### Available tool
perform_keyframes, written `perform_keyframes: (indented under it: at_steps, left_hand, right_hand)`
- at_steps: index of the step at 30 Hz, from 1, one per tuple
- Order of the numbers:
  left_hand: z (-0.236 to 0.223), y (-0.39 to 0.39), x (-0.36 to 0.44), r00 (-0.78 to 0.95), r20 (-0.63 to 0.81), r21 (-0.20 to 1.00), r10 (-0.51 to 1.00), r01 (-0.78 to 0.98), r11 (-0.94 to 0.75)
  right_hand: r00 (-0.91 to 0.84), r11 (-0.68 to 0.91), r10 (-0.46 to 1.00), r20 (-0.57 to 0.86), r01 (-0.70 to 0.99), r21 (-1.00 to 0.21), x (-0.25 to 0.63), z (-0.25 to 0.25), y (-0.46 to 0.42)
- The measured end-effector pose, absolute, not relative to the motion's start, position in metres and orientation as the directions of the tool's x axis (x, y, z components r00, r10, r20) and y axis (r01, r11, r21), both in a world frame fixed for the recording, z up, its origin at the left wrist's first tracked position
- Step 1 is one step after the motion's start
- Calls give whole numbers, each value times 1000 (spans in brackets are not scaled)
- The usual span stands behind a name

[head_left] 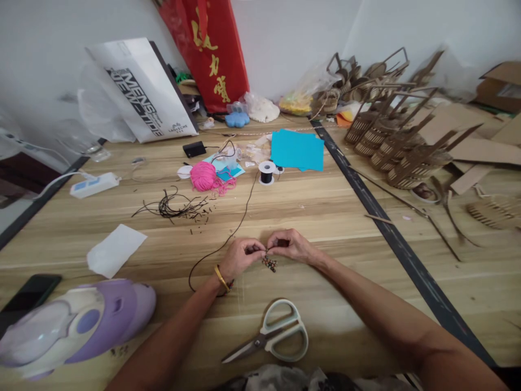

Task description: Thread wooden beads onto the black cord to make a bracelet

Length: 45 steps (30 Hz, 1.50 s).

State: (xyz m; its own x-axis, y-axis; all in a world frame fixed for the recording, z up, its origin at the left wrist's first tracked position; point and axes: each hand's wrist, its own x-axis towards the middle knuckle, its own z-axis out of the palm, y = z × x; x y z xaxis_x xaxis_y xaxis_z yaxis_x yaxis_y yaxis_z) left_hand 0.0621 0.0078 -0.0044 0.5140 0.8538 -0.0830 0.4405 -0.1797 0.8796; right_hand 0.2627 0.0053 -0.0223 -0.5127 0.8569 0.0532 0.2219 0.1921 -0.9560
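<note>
Near the middle of the table, my left hand and my right hand meet fingertip to fingertip, both pinching a thin black cord. Just below the fingertips hangs or lies a small cluster of dark and brown beads; whether it touches the table I cannot tell. The cord loops out left of my left wrist and runs up to a white spool of black cord. Closer to me, scissors with pale handles lie with their blades pointing left.
Cut black cords and pink yarn lie at the left. Blue sheets rest behind the spool. A purple-and-white device stands front left, beside white paper. Woven baskets crowd the right; paper bags stand behind.
</note>
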Motion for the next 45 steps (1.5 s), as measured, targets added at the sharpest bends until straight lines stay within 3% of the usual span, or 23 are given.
perform_keyframes:
  at_steps: [5,13,23,36,40,45]
  left_hand:
    - [-5,7,62,510,-105,898,854,417,-139]
    - [-10,6,59,510,-119,976,852,218,6]
    - [-7,5,61,479,-140,979,867,197,49]
    - [-4,6,53,463,-103,914,880,394,-100]
    - [7,4,44,505,-76,827,860,514,-229]
    - [17,7,33,542,-145,699,828,648,-302]
  right_hand:
    - [-519,227,852,74,237,-945,263,-20,5]
    - [-522,291,841,140,219,-931,262,-16,4]
    - [-541,344,824,168,242,-907,262,-15,3]
    - [-533,331,835,136,290,-898,263,-14,3]
    - [-548,332,827,126,294,-896,264,-13,2]
    - [-560,415,806,192,305,-857,263,-15,1]
